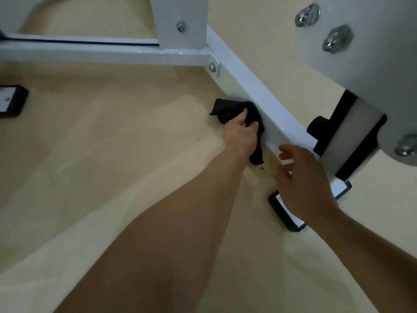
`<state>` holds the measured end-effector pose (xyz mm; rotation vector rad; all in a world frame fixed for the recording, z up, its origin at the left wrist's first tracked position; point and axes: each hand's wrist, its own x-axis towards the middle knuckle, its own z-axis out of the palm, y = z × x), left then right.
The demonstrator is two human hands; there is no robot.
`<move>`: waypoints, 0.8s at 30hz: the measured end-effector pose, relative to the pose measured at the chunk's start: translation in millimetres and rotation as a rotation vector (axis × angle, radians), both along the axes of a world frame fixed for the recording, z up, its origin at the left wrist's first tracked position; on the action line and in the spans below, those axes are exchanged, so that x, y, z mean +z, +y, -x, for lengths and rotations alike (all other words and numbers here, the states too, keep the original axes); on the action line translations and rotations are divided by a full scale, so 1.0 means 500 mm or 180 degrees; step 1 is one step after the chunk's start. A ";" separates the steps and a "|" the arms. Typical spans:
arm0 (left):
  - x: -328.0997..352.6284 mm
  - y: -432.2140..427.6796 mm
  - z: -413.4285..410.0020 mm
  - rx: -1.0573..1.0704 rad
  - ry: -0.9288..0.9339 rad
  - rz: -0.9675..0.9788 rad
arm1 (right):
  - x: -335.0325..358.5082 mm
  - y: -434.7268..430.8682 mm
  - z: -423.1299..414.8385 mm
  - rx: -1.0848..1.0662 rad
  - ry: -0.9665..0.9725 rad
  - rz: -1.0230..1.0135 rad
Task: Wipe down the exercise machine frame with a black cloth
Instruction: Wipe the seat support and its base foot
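Note:
A white metal exercise machine frame lies low over a beige floor; its diagonal base bar (255, 86) runs from the upper middle down to the right. My left hand (241, 137) grips a bunched black cloth (228, 109) and presses it against the near side face of that bar. A tail of the cloth hangs below the hand. My right hand (302, 179) hovers just right of it, fingers spread and empty, close to the bar's lower end.
A second white bar (90, 53) crosses the top left and joins the diagonal at a bolted bracket (213, 67). A large white housing with bolts (352, 48) overhangs at the upper right. Black end caps sit at the lower right (282, 213) and far left (13, 100).

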<state>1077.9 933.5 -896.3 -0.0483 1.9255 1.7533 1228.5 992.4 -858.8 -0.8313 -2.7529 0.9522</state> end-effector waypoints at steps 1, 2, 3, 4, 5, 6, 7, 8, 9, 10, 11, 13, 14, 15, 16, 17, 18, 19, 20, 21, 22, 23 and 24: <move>-0.001 0.002 -0.027 -0.0042 -0.0028 0.0002 | -0.001 -0.002 -0.020 -0.0039 -0.0024 -0.0014; 0.000 0.004 -0.052 -0.0087 -0.0055 0.0000 | -0.001 -0.003 -0.041 -0.0078 -0.0049 -0.0005; 0.001 0.007 -0.076 -0.0142 -0.0075 -0.0008 | -0.001 -0.004 -0.063 -0.0114 -0.0073 0.0044; 0.004 0.010 -0.097 -0.0201 -0.0084 -0.0002 | 0.000 -0.004 -0.085 -0.0147 -0.0104 0.0118; 0.008 0.011 -0.117 -0.0237 -0.0090 0.0016 | 0.002 -0.004 -0.107 -0.0169 -0.0142 0.0175; 0.014 0.011 -0.138 -0.0254 -0.0095 0.0018 | 0.004 -0.003 -0.128 -0.0176 -0.0183 0.0181; 0.020 0.012 -0.159 -0.0288 -0.0091 0.0014 | 0.006 -0.001 -0.148 -0.0179 -0.0215 0.0144; 0.027 0.011 -0.182 -0.0355 -0.0090 0.0021 | 0.009 0.000 -0.166 -0.0177 -0.0234 0.0095; 0.034 0.010 -0.205 -0.0458 -0.0105 0.0041 | 0.012 0.000 -0.181 -0.0175 -0.0247 0.0050; 0.042 0.008 -0.228 -0.0575 -0.0138 0.0050 | 0.016 0.000 -0.195 -0.0182 -0.0260 0.0010; 0.049 0.002 -0.249 -0.0680 -0.0164 0.0022 | 0.021 -0.001 -0.206 -0.0199 -0.0271 -0.0016; 0.068 -0.024 -0.290 -0.0757 -0.0161 -0.0089 | 0.031 -0.010 -0.226 -0.0225 -0.0254 -0.0047; 0.079 -0.046 -0.307 -0.0719 -0.0133 -0.0101 | 0.036 -0.018 -0.236 -0.0211 -0.0232 -0.0080; 0.091 -0.074 -0.320 -0.0657 -0.0086 -0.0054 | 0.043 -0.029 -0.245 -0.0181 -0.0212 -0.0114; 0.103 -0.109 -0.332 -0.0569 -0.0013 0.0044 | 0.051 -0.043 -0.251 -0.0117 -0.0210 -0.0136; 0.116 -0.150 -0.342 -0.0474 0.0069 0.0153 | 0.058 -0.061 -0.255 -0.0003 -0.0241 -0.0138; 0.130 -0.195 -0.353 -0.0418 0.0140 0.0236 | 0.065 -0.084 -0.258 0.0154 -0.0291 -0.0121; 0.150 -0.242 -0.364 -0.0423 0.0198 0.0287 | 0.072 -0.110 -0.259 0.0332 -0.0324 -0.0087; 0.173 -0.287 -0.375 -0.0480 0.0252 0.0319 | 0.080 -0.138 -0.258 0.0523 -0.0316 -0.0036; 0.197 -0.331 -0.386 -0.0565 0.0318 0.0363 | 0.091 -0.169 -0.258 0.0729 -0.0268 0.0040; 0.220 -0.374 -0.395 -0.0642 0.0405 0.0431 | 0.104 -0.203 -0.256 0.0951 -0.0183 0.0142; 0.242 -0.415 -0.401 -0.0699 0.0487 0.0508 | 0.119 -0.236 -0.254 0.1156 -0.0093 0.0282; 0.263 -0.454 -0.407 -0.0729 0.0541 0.0572 | 0.135 -0.269 -0.255 0.1322 -0.0031 0.0473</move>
